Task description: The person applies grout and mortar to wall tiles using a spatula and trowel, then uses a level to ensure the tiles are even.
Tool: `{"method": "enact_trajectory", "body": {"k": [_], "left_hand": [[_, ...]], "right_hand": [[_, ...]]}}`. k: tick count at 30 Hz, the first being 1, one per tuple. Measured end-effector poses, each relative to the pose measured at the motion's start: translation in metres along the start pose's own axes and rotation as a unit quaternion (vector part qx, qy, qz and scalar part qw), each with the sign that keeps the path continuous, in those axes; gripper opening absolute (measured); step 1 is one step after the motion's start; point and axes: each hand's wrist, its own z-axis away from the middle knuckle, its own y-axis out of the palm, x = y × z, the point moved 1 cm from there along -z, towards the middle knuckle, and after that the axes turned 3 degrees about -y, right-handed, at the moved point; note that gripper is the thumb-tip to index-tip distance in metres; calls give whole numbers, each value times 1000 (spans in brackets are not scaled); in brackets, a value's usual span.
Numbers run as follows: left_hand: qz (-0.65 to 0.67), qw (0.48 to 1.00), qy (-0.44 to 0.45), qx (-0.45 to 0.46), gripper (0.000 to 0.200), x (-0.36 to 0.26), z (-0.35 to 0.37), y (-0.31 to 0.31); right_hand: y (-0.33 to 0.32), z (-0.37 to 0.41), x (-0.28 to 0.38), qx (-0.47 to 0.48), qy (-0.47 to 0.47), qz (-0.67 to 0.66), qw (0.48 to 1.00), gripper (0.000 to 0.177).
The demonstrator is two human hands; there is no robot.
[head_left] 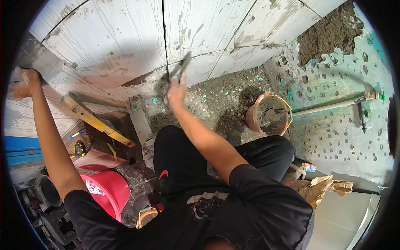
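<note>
My right hand (177, 92) is closed around a trowel (185, 63), whose thin blade points up along the lower edge of the white wall tiles (200, 29). Grey smears and drips mark these tiles. On the far left, my left hand (26, 84) rests against the wall with its fingers apart, and it holds nothing. An orange bucket (253, 118) with grey mortar inside stands to the right of my right hand, beyond my knee.
A yellow level (98, 121) leans at the left above a tape measure (80, 149). Nearby stands a red bucket (121, 188). At the right, a tap (365, 118) and pipe (325, 107) project along the pitted wall. Rubble covers the floor (208, 102). Brown paper (323, 189) lies lower right.
</note>
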Motion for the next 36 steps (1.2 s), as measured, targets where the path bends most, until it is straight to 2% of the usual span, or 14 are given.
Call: {"method": "enact_trajectory", "body": {"k": [3,4,7,10,17,18,19,20,22,24,27,30,34,36], "left_hand": [[-163,970,109,-142,63,54,-16,43],[-195,957,127,-171,59,63,-18,50],[-120,982,78,-122,59,59,-15,50],[-63,994,54,-75,59,53,-10,40],[-87,974,124,-165,56,62,-27,50],[-81,979,115,-146,55,67,-22,54],[-74,984,105,-127,54,72,-17,58],[-75,989,90,-93,54,77,-13,63],[-81,994,64,-33,52,86,-15,69],[-85,994,64,-31,54,87,-17,70],[-80,993,73,-43,56,76,-16,62],[-73,993,76,-45,58,69,-12,59],[-68,993,83,-51,60,61,-17,53],[-66,993,84,-52,62,58,-15,51]], "right_hand": [[-2,-3,23,6,56,-51,997,51],[-12,-46,-4,-103,-78,-15,991,56],[-10,-40,12,-26,-16,-43,999,57],[14,-25,-38,-56,-163,74,982,51],[-18,-50,55,-69,50,-77,993,40],[-11,-60,20,-89,-51,12,995,41],[-4,-24,51,-74,4,-14,997,41],[1,-34,7,-149,-161,150,964,40],[-3,-51,-2,-169,-213,179,946,39],[-32,-72,20,-61,19,-77,995,38],[-29,-58,24,-44,-31,-29,998,33],[-11,-13,34,12,28,-57,998,36],[-37,-67,24,-20,27,-147,989,44],[-29,-60,-1,33,68,-68,995,46]]}}
